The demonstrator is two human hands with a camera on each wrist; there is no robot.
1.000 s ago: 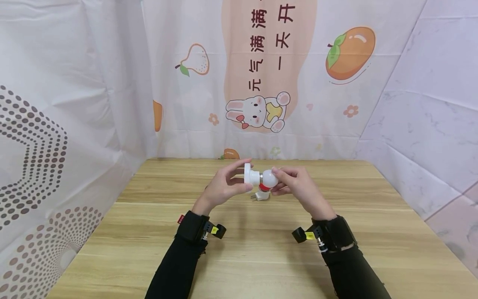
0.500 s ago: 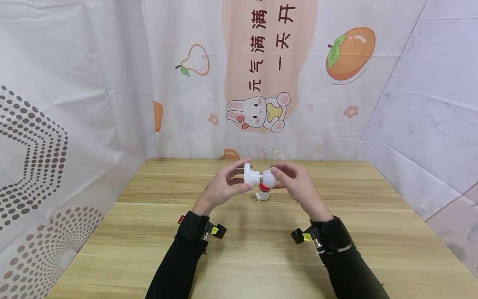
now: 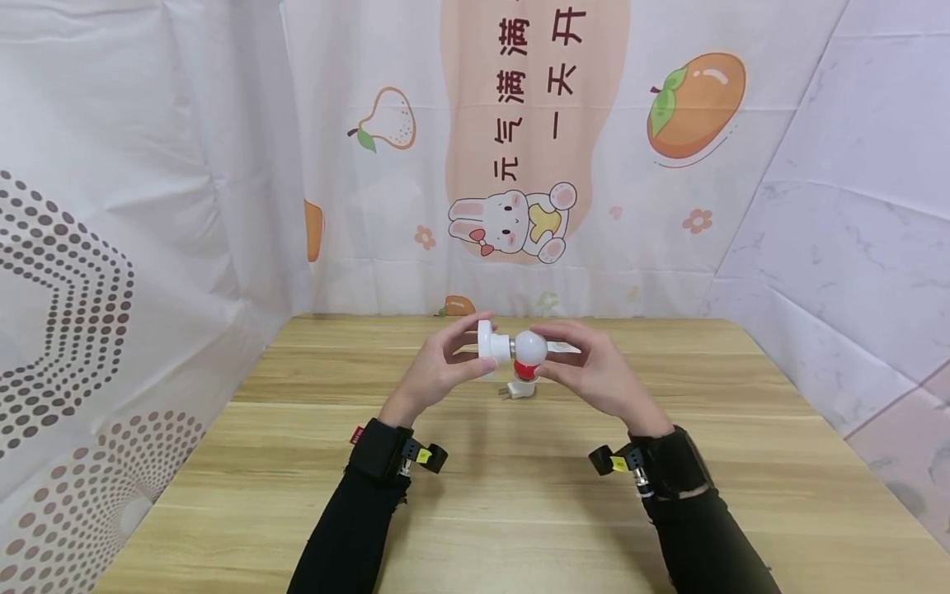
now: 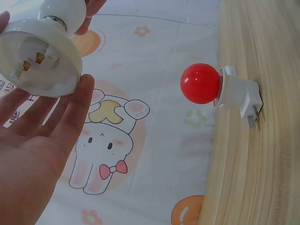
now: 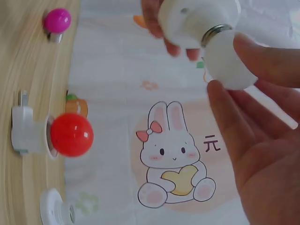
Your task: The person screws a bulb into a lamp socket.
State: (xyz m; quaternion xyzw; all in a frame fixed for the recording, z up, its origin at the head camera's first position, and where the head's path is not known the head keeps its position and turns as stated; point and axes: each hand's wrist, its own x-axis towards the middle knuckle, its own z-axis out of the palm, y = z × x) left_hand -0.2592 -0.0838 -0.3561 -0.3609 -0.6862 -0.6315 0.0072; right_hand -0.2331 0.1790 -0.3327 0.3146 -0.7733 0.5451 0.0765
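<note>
**A:** Where's the bulb sitting right now?

**B:** From my feed, the white bulb [image 3: 530,347] is up in the air above the wooden table [image 3: 519,495], screwed partway into the white lamp socket [image 3: 491,344]. My left hand [image 3: 438,371] pinches the socket's round base, my right hand [image 3: 594,371] has thumb and fingertips curled round the globe. Long axis runs sideways, socket to the left of the bulb.

**A:** Anything underneath?

**B:** A red bulb in a plug adapter [image 4: 220,89] lies on the table just below the white bulb. I'd say the right hand is the one turning.
</note>
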